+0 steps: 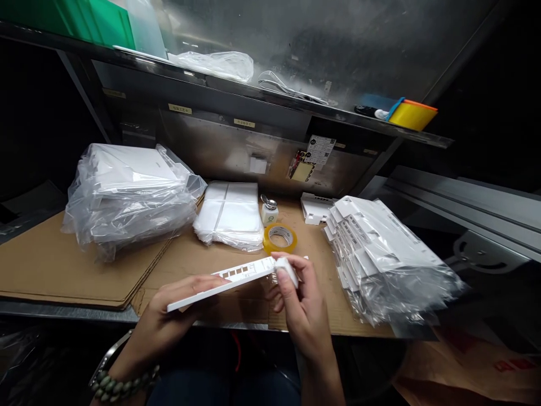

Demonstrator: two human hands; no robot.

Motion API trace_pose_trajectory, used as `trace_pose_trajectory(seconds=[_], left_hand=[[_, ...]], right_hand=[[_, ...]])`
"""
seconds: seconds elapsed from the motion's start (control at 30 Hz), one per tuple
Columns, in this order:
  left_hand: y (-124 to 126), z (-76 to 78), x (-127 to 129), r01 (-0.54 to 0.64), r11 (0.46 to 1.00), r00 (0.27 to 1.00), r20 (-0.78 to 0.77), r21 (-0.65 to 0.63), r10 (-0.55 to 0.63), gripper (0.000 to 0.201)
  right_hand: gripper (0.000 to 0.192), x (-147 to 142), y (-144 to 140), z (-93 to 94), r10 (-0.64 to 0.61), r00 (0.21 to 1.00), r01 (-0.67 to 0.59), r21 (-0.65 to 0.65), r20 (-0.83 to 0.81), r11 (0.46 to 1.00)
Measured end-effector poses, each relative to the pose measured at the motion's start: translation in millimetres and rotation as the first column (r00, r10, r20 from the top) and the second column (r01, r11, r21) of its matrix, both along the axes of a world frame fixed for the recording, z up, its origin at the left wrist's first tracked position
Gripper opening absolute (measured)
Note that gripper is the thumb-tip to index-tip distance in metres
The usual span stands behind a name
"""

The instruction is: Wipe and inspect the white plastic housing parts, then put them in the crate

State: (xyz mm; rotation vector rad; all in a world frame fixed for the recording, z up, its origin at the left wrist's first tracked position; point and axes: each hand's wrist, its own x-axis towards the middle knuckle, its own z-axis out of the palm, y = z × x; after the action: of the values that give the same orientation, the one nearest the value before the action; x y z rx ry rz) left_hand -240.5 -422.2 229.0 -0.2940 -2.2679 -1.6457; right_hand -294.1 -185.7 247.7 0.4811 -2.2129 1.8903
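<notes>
My left hand (180, 293) grips a flat white plastic housing (240, 274) by its left end, fingers over the top. The housing is tilted, with a row of small rectangular cutouts along its edge. Between thumb and fingers, my right hand (308, 307) pinches a small white pad (288, 272) against or right beside the housing's right end. Whether the pad is folded cloth or foam I cannot tell. Just beyond the hands lie a roll of yellow tape (291, 238) and a small pump bottle (269, 212) with a metal top.
Bagged white housings (131, 169) are piled at left on cardboard (84, 268). A stack of clear plastic bags (230, 211) lies mid-table. More white housings (376, 237) in plastic lean at right, near another white housing (315, 208). A metal shelf (220, 84) overhangs the back, holding a yellow container (412, 115).
</notes>
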Motion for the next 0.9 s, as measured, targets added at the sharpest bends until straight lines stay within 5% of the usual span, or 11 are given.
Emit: trace_pose_trajectory(seconds=[0.1, 0.17, 0.23, 0.3, 0.33, 0.4, 0.53, 0.63, 0.9], left_hand=[[-0.6, -7.5, -7.0, -0.07, 0.996, 0.992, -0.102, 0.056, 0.075, 0.019], [1.4, -10.4, -14.8, -0.243, 0.909, 0.954, -0.085, 0.338, 0.287, 0.051], [3.5, -10.3, -23.3, -0.323, 0.66, 0.938, 0.136, 0.678, 0.319, 0.085], [3.9, -7.7, -30.5, -0.323, 0.4, 0.94, 0.34, 0.858, 0.029, 0.087], [3.6, -6.0, -33.1, -0.333, 0.305, 0.911, 0.388, 0.892, -0.14, 0.078], [2.6, -2.4, -36.4, -0.363, 0.201, 0.847, 0.412, 0.91, -0.335, 0.064], [7.2, 6.1, -39.0, -0.402, 0.116, 0.862, 0.418, 0.908, -0.287, 0.064], [18.3, 15.3, -38.9, -0.357, 0.073, 0.917, 0.365, 0.931, -0.16, 0.061], [43.4, 31.9, -27.0, -0.223, 0.084, 0.972, 0.227, 0.971, -0.052, 0.061]], right_hand=[[0.022, 0.0, -3.6, -5.8, 0.005, 0.998, -0.004, 0.016, -0.058, 1.0], [0.021, 3.7, -8.0, -11.4, -0.075, 0.988, 0.066, -0.073, -0.135, 0.995], [0.02, 8.9, -13.2, -18.1, -0.133, 0.973, 0.107, -0.143, -0.19, 0.984], [0.018, 13.3, -16.1, -25.1, -0.142, 0.966, 0.106, -0.167, -0.217, 0.98], [0.018, 14.3, -15.8, -28.4, -0.132, 0.969, 0.099, -0.161, -0.211, 0.982], [0.017, 14.0, -11.7, -33.8, -0.062, 0.983, 0.047, -0.091, -0.173, 0.995], [0.015, 12.1, -3.5, -34.4, 0.122, 0.983, -0.106, 0.115, -0.135, 0.988], [0.014, 22.3, -16.1, -26.0, 0.108, 0.969, -0.08, 0.134, -0.223, 0.988], [0.018, 53.1, -72.7, -23.7, 0.165, 0.924, -0.126, 0.134, -0.345, 0.983]])
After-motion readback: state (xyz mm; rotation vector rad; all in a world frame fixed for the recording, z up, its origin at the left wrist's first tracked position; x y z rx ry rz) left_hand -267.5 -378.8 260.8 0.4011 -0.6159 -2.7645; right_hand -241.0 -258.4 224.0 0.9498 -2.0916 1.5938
